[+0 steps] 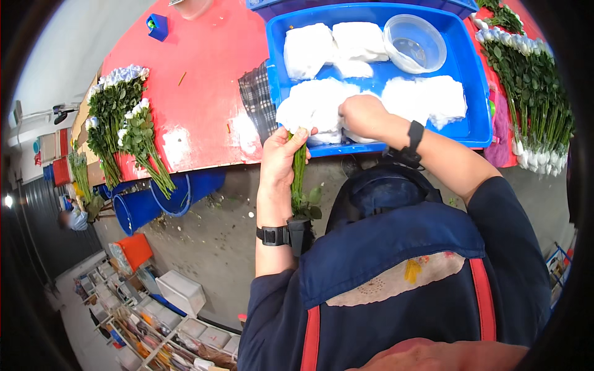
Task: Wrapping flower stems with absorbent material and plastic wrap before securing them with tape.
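Observation:
My left hand (283,155) is closed around a bunch of green flower stems (298,174). The cut ends point up at the near edge of a blue plastic tray (480,120). Leaves show lower down beside my wrist; any flower heads are out of sight. My right hand (364,116) is curled against a white, cotton-like pile (320,102) inside the tray. Its fingertips are hidden, so whether it grips any of the material is unclear. More white wads (308,51) and a clear plastic tub (414,44) stand in the same tray.
White-rose bundles lie left (118,92) and right (524,88) on the red tabletop (204,97). A checked cloth (257,99) touches the tray. Blue buckets (134,211) lie below the table's left edge. A person (76,220) is far left.

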`<action>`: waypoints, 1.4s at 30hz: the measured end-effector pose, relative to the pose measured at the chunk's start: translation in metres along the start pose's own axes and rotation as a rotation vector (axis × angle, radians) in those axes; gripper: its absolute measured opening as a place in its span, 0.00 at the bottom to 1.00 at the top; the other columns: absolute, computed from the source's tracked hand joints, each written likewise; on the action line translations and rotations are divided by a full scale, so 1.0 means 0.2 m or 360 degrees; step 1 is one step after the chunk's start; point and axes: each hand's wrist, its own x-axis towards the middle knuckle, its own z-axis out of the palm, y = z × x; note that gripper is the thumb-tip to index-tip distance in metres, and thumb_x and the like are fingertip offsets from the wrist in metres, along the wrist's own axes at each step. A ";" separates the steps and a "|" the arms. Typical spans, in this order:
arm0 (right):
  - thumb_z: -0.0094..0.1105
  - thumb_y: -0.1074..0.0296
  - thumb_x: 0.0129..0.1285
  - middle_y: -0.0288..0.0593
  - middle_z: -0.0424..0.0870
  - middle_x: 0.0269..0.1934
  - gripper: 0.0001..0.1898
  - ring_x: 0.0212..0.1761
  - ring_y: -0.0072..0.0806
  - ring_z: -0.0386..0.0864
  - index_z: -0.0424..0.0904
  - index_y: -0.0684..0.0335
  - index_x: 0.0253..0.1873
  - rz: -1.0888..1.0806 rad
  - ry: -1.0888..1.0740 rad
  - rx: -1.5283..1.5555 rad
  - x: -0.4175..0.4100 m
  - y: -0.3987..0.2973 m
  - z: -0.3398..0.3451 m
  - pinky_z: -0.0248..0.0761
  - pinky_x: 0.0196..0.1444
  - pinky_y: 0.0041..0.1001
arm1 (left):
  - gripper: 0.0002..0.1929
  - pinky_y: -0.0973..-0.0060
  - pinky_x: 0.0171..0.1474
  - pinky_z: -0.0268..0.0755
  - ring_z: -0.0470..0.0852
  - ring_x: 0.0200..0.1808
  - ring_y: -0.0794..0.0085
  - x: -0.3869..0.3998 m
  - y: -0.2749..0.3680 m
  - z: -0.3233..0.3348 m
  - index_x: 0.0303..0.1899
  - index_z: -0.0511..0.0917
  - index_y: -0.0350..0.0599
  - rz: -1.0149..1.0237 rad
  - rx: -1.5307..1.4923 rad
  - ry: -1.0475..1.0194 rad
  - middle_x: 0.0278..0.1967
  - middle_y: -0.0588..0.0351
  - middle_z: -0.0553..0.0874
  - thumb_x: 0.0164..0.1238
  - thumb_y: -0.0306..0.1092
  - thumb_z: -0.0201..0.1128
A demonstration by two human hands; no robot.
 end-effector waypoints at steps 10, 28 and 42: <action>0.73 0.67 0.51 0.45 0.84 0.26 0.10 0.29 0.29 0.80 0.83 0.65 0.31 0.0163 0.0134 0.1275 -0.09 -0.04 -0.08 0.74 0.37 0.31 | 0.14 0.81 0.26 0.72 0.79 0.22 0.79 -0.01 -0.07 0.12 0.44 0.79 0.39 -0.0105 -0.0085 -0.0110 0.30 0.61 0.83 0.64 0.35 0.72; 0.65 0.68 0.60 0.39 0.86 0.32 0.10 0.30 0.18 0.79 0.84 0.69 0.43 0.0452 0.0393 0.1867 -0.44 0.30 -0.37 0.71 0.34 0.20 | 0.11 0.80 0.25 0.71 0.78 0.23 0.79 -0.04 -0.12 0.04 0.45 0.81 0.39 -0.0024 0.0357 0.0451 0.29 0.62 0.82 0.67 0.33 0.69; 0.71 0.70 0.55 0.43 0.83 0.27 0.10 0.31 0.23 0.79 0.83 0.68 0.39 -0.0107 0.0327 0.1490 -0.45 -0.06 -0.17 0.73 0.36 0.26 | 0.12 0.78 0.29 0.75 0.82 0.24 0.75 -0.18 -0.05 0.34 0.44 0.80 0.37 -0.0022 -0.0027 -0.0316 0.31 0.59 0.85 0.64 0.31 0.70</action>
